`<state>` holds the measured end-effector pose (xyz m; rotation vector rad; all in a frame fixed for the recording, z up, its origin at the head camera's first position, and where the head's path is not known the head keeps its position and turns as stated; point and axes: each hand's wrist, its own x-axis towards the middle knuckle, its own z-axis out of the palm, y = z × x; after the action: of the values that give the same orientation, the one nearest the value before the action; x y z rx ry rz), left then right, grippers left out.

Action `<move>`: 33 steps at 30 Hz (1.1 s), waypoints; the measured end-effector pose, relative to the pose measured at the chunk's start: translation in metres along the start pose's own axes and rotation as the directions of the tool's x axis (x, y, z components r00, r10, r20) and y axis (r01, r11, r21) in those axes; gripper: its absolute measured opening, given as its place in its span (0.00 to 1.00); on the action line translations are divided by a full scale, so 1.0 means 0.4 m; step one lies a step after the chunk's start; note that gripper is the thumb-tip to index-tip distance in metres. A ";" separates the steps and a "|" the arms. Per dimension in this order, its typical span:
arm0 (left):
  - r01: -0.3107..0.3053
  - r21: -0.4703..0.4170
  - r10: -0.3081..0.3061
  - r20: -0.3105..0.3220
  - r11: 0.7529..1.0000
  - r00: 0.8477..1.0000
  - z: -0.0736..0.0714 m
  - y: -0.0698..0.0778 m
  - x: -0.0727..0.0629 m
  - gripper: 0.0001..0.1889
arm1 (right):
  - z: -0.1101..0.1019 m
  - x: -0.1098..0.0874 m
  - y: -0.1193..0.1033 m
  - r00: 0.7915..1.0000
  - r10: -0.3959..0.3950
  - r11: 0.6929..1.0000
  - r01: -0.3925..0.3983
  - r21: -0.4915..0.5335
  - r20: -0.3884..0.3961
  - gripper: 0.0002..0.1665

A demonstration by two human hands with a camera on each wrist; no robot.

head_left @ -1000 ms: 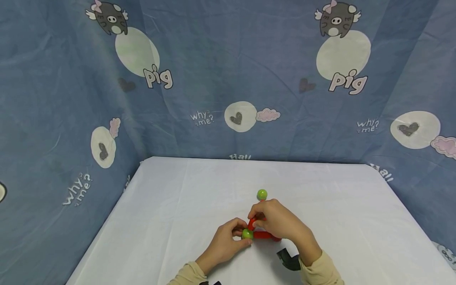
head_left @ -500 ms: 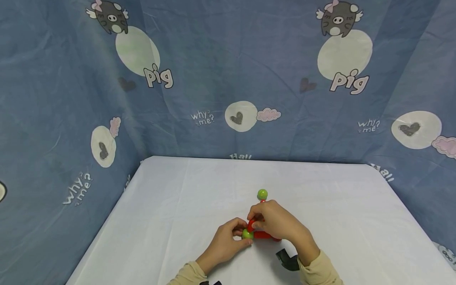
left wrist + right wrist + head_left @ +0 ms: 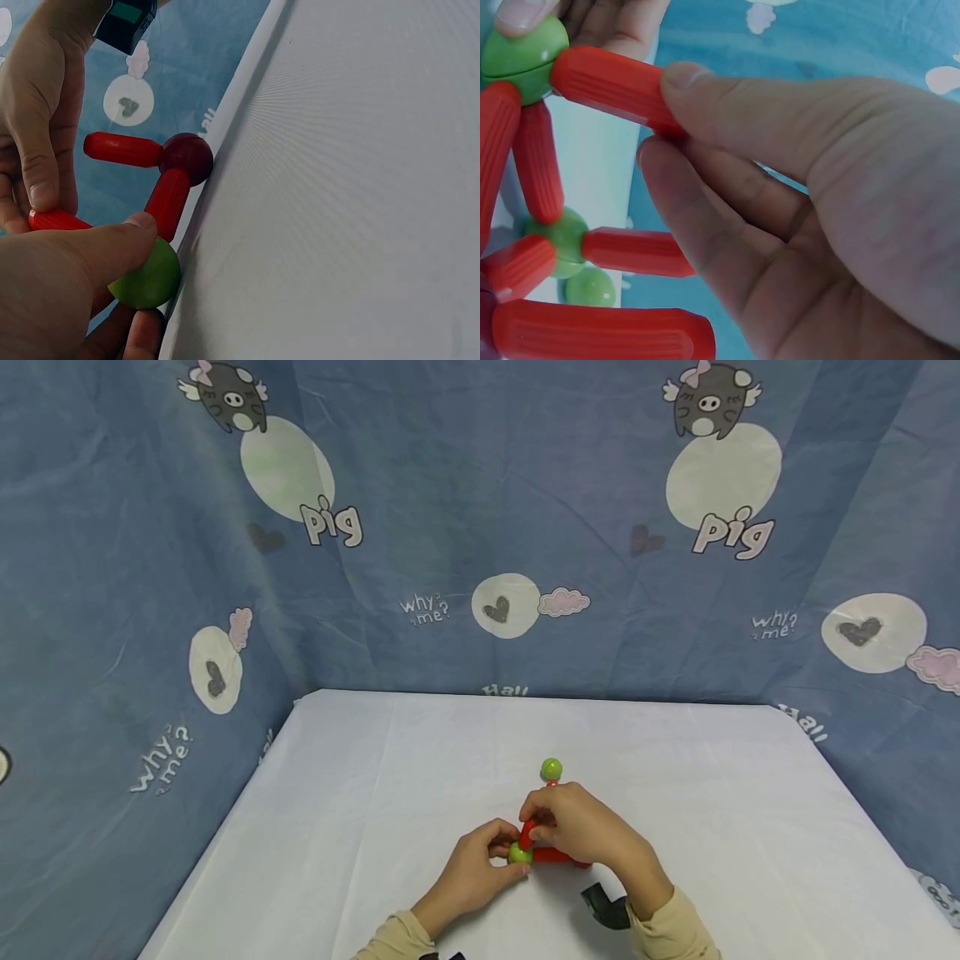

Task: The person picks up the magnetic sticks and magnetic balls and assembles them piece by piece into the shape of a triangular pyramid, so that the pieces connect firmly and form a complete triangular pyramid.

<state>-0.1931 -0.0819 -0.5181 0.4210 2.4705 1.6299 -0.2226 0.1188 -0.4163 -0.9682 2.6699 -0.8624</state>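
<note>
My left hand (image 3: 474,870) holds a green ball (image 3: 154,276) between thumb and fingers, low over the white table. With thumb and fingertips, my right hand (image 3: 592,827) pinches a red ridged rod (image 3: 615,86), whose far end meets that ball. Two more red rods run from the same ball, one to a dark red ball (image 3: 187,159) and one to a second green ball (image 3: 564,244). A further rod (image 3: 124,149) stands out from the dark red ball, and another (image 3: 639,251) from the second green ball. In the head view, the right hand hides much of this frame.
Beyond the right hand, another green ball (image 3: 551,769) lies on the white-covered table (image 3: 420,752). A black wrist-camera piece (image 3: 606,907) sits by the right sleeve. Blue printed cloth (image 3: 420,477) hangs behind the table and along its left side.
My right hand has shifted very slightly left, and the pinched red rod sits a little lower against the green ball. The left hand stays in place on that ball.
</note>
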 end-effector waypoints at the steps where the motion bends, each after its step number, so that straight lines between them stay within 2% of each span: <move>1: -0.004 0.000 0.004 0.001 1.000 1.000 0.000 -0.001 -0.001 0.19 | -0.001 -0.001 -0.001 1.000 0.005 1.000 -0.005 -0.004 -0.003 0.12; 5: -0.007 0.007 0.007 0.005 1.000 1.000 0.000 -0.001 -0.003 0.19 | -0.007 -0.008 -0.001 0.999 0.018 1.000 -0.018 0.008 -0.032 0.16; 9: -0.003 0.012 0.003 0.001 1.000 1.000 0.001 -0.002 -0.001 0.19 | -0.022 -0.022 0.010 0.993 0.010 0.999 -0.004 0.053 -0.116 0.17; 14: -0.008 0.008 0.008 -0.008 1.000 1.000 0.008 -0.004 0.002 0.18 | -0.044 -0.045 0.037 0.969 0.013 0.994 0.015 0.107 -0.249 0.22; 18: 0.006 0.020 -0.006 -0.017 1.000 1.000 0.010 -0.002 0.001 0.18 | -0.040 -0.071 0.066 0.952 0.065 0.989 -0.021 0.148 -0.299 0.25; 23: 0.012 0.034 -0.011 -0.020 0.999 1.000 0.009 0.001 -0.001 0.18 | -0.014 -0.111 0.110 0.944 0.151 0.976 -0.095 0.197 -0.293 0.30; 27: -0.005 0.040 0.006 -0.028 0.999 1.000 0.008 0.001 0.000 0.19 | 0.005 -0.134 0.145 0.953 0.163 0.965 -0.101 0.241 -0.255 0.31; 33: -0.026 0.029 0.027 -0.034 0.999 0.999 0.010 0.002 -0.001 0.20 | 0.017 -0.137 0.173 0.967 0.199 0.951 -0.151 0.271 -0.161 0.25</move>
<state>-0.1914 -0.0782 -0.5191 0.4344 2.5269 1.6265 -0.2145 0.1934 -0.4634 -0.6071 2.6508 -1.2739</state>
